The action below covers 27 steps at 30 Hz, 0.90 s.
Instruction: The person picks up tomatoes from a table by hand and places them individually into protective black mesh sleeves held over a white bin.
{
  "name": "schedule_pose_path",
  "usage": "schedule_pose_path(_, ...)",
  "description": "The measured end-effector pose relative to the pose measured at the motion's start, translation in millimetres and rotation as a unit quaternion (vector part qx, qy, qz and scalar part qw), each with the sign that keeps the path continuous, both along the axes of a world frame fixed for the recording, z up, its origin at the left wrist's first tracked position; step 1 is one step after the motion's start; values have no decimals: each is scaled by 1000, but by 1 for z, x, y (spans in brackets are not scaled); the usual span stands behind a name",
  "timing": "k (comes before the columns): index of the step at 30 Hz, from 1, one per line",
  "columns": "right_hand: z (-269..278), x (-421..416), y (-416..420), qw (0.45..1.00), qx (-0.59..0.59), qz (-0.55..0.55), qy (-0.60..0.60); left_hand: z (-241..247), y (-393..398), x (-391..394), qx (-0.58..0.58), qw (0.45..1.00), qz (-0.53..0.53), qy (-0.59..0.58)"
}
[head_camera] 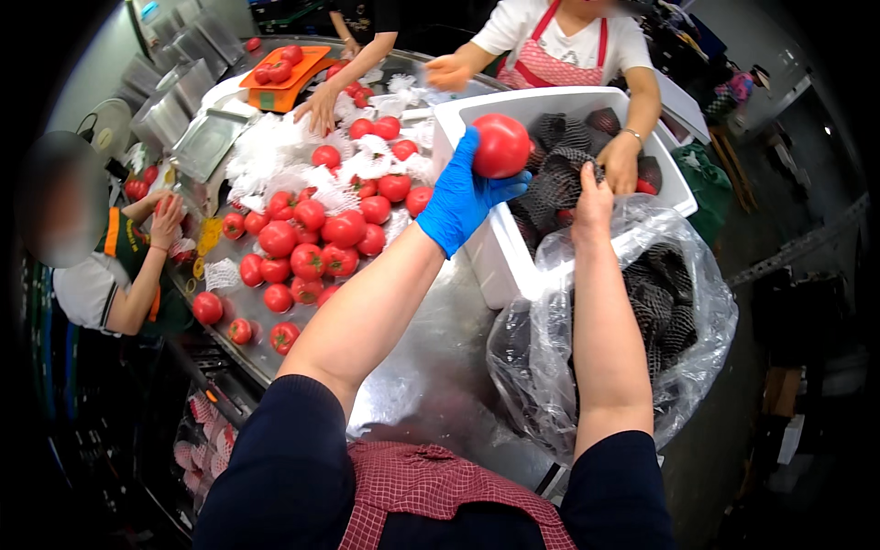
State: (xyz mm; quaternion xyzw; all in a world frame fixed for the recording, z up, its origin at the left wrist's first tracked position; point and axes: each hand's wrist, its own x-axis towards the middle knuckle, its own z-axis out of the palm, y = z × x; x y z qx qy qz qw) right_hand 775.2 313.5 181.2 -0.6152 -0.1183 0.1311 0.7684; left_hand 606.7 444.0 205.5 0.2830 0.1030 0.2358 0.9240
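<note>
My left hand (467, 189), in a blue glove, holds a large red tomato (501, 146) above the near left side of a white foam box (502, 258). My bare right hand (592, 203) is over the box, its fingers at a black foam net sleeve (564, 180); whether they grip it is hard to tell. Inside the box lie tomatoes in black net sleeves. A clear plastic bag (711, 309) of black net sleeves (653, 302) stands against the box's near side, under my right forearm. Many bare tomatoes (307, 261) lie on the metal table (440, 323) to the left.
White foam nets (265, 158) are heaped behind the tomatoes. An orange scale (285, 79) carries several tomatoes. A co-worker across the table reaches into the foam box, near my right hand. Another person's hand touches the white nets. A co-worker at left handles a tomato.
</note>
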Motion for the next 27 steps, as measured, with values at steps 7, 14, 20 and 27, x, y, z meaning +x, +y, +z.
schedule_pose_path(7,-20,13,1,996,-54,65,30,-39,54,-57,-130,991,20,20)
schedule_pose_path(14,-31,19,8,972,-165,-68,-151,-101,155,-156,360,801,326,350)
schedule_pose_path(20,-50,27,12,890,-379,122,-224,-115,171,-199,601,483,285,569)
schedule_pose_path(27,-22,-14,52,690,-576,309,-311,-97,118,-140,703,496,328,389)
